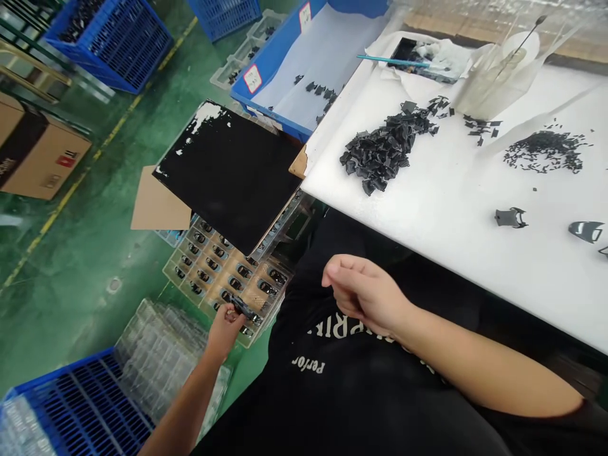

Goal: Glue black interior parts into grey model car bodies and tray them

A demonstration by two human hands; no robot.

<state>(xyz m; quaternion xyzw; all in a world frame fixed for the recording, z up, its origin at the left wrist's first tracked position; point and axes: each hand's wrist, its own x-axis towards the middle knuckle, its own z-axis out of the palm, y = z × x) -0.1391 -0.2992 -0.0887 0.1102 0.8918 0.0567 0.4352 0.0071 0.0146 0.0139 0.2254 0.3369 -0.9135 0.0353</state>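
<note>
1. A shiny green floor [90,272] with a yellow line [61,202] lies under everything.
2. A long white table [451,253] stands on the right side of the view.
3. Blue plastic crates with holes [109,44] sit on the floor, and one is near the left arm.
4. A flat black board [228,174] with white scuffs lies tilted, on top of part of a clear plastic tray with rows of small pockets [209,278]. Dark parts sit in the pockets.
5. On the table is a big heap of black plastic pieces [382,149]. A pile of tiny black bits [546,152] lies well apart from it.
6. The left hand [223,326] is at the near corner of the tray. Its fingers press together and pinch a small black plastic part [244,308], right over the pockets.
7. The right hand [365,294] hangs over a black T-shirt [361,380], near the table edge. Its fingers curl softly and pinch nothing that shows.
</note>
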